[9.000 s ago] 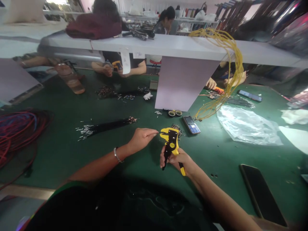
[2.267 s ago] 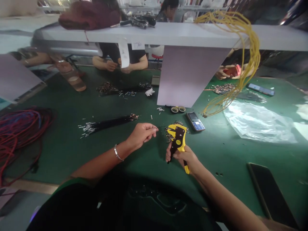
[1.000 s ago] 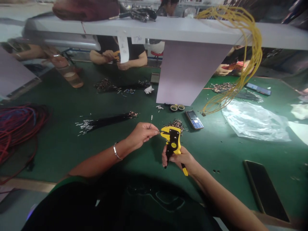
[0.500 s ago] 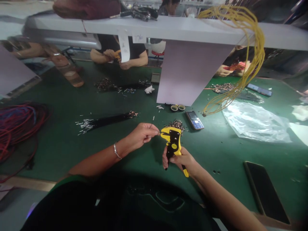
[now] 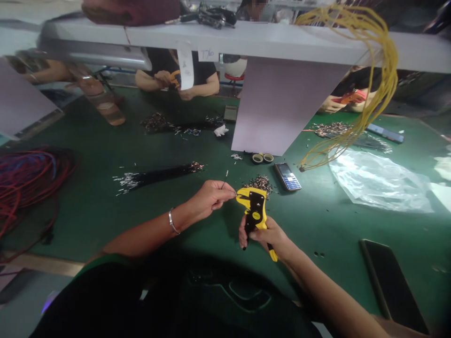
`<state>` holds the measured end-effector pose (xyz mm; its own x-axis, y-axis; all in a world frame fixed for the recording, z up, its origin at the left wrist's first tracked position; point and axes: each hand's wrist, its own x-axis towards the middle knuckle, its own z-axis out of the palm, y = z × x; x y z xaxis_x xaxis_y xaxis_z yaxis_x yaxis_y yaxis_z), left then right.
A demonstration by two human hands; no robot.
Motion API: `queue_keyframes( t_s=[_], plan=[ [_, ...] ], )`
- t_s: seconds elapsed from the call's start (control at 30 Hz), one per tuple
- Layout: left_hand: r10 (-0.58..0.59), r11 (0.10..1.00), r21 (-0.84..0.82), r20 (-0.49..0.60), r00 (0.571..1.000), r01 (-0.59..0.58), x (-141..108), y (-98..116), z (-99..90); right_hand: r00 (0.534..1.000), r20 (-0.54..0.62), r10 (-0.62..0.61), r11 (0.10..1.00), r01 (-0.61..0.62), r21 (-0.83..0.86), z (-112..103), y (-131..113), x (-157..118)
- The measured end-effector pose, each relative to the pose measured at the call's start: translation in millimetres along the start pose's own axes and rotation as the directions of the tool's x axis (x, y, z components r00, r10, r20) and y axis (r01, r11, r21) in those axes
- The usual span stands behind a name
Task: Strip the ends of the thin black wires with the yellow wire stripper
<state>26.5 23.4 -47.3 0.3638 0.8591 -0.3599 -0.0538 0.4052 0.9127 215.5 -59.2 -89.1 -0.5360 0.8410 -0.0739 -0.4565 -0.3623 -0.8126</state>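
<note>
Head view: forward and down onto a green-matted bench (image 5: 197,150), both forearms entering from the bottom edge

Left hand (image 5: 211,197): over the mat, a metal bangle on the wrist (image 5: 171,221)

Left fingers (image 5: 225,191): pressed together, pinching a short wire (image 5: 225,180); one end of the wire reaches toward the yellow head of the tool, the other angles up and away

Right hand (image 5: 262,237): just beside the left hand, holding a yellow-and-black wire stripper (image 5: 254,211)

Right fingers (image 5: 259,234): wrapped around the handles of the wire stripper, head pointing up and toward the left hand

Tool position: held just above the bench, directly below a loose pile of wire offcuts (image 5: 260,184); contact with the pile cannot be determined

Nearby on bench: bundle of black wires with bare ends (image 5: 158,174), keypad phone (image 5: 287,177), two tape rolls (image 5: 262,158), plastic bag (image 5: 373,183), red-and-blue cable coil (image 5: 28,188), dark smartphone (image 5: 392,279)

Above bench: yellow wires (image 5: 382,61) draped over a white shelf (image 5: 268,44)

Across bench: two co-workers' hands (image 5: 164,77) (image 5: 331,104), each holding a tool
</note>
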Motion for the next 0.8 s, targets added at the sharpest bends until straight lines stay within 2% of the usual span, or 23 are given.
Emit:
queue_keyframes(
  t_s=[0.57, 0.8],
  plan=[
    [0.000, 1.000, 0.031, -0.004, 1.000, 0.000, 0.7, -0.2, 1.2, 0.999, -0.025, 0.027, 1.000, -0.027, -0.005, -0.3, 1.6, 0.3],
    [-0.008, 1.000, 0.025, -0.004, 1.000, 0.008, 2.3, -2.2, 0.2, 0.998, -0.035, 0.048, 0.998, -0.046, 0.052, -1.4, 4.5, -0.1]
  ],
)
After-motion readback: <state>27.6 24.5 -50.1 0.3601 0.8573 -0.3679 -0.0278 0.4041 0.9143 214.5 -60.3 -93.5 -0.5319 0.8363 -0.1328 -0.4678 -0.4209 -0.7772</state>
